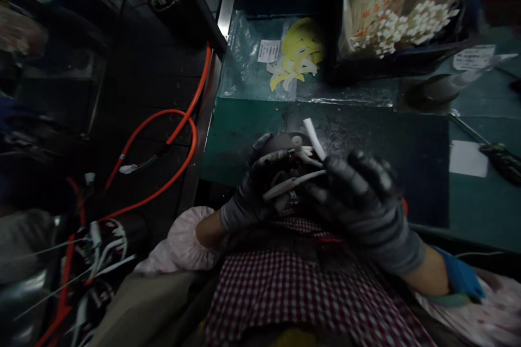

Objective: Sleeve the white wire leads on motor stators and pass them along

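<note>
Both my hands wear dark grey gloves and meet over my lap at the front edge of the green bench [468, 200]. My left hand [252, 184] is closed round a small dark part [283, 146] with white sleeved wires [293, 183] coming out of it. My right hand [362, 200] is curled, its fingertips pinching one white wire sleeve [314, 138] beside the part. The hands touch each other at the part.
A bundle of white tubes in a plastic bag [399, 16] stands at the back right. A clear bag of yellow pieces [297, 54] lies behind the hands. Orange cables [179, 135] loop at the left; a screwdriver [500, 157] and a white paper [468, 158] lie at the right.
</note>
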Tool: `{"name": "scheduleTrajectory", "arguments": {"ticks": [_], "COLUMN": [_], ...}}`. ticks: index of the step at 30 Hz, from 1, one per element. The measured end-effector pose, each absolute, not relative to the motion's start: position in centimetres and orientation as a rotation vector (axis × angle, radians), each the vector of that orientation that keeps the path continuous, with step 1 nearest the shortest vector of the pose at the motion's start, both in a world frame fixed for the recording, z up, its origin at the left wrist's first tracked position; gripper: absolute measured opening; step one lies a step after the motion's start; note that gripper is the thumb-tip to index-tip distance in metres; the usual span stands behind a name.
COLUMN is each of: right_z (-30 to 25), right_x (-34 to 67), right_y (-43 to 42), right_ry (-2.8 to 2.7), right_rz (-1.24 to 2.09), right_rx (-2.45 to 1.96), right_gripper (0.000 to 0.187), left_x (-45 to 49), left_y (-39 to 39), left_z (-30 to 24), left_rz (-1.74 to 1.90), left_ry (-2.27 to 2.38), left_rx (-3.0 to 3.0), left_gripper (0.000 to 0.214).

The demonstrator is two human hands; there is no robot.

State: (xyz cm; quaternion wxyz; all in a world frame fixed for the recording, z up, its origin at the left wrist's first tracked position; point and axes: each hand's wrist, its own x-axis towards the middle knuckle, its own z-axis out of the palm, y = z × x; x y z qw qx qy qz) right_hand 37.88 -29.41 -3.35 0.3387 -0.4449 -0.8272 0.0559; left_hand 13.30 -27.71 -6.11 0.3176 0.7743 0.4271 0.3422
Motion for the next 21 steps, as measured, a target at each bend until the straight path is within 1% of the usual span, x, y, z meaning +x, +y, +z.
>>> {"name": "scheduleTrajectory", "arguments": {"ticks": [3, 6, 9, 14, 17, 19, 21], "right_z": [-4.1, -5.4, -6.4, -7.0, -7.2, -7.2, -7.0], "right_x": [38.2, 38.7, 39.5, 39.7, 38.8, 38.3, 38.5], "right_y": [-28.0, -27.2, -27.2, -28.1, -28.7, -28.8, -28.7], "right_ry": [-1.97, -1.812, -1.812, -1.898, -1.885, -1.852, -1.83], "right_rz": [0.328, 0.52, 0.589, 0.467, 0.339, 0.261, 0.269], "right_rx": [-1.262, -1.291, -1.311, -1.292, -1.368, -1.405, -1.398], "right_gripper": [0.048, 0.062, 0.071, 0.073, 0.072, 0.072, 0.071], "left_x": [15.1, 15.7, 15.3, 15.1, 15.7, 16.3, 16.9], "left_y": [-27.1, -26.8, -26.7, -26.7, -27.1, -27.5, -27.7], "left_z": [-5.1, -4.6, -4.6, -4.4, -4.2, -4.3, -4.7], "left_rz": [1.036, 0.998, 0.914, 0.939, 0.955, 1.014, 1.088], "left_ry": [1.035, 1.031, 0.974, 0.942, 0.968, 1.039, 1.124], "left_rx": [2.199, 2.369, 2.471, 2.469, 2.333, 2.219, 2.187], "left_gripper": [0.07, 0.076, 0.073, 0.076, 0.077, 0.081, 0.089]}}
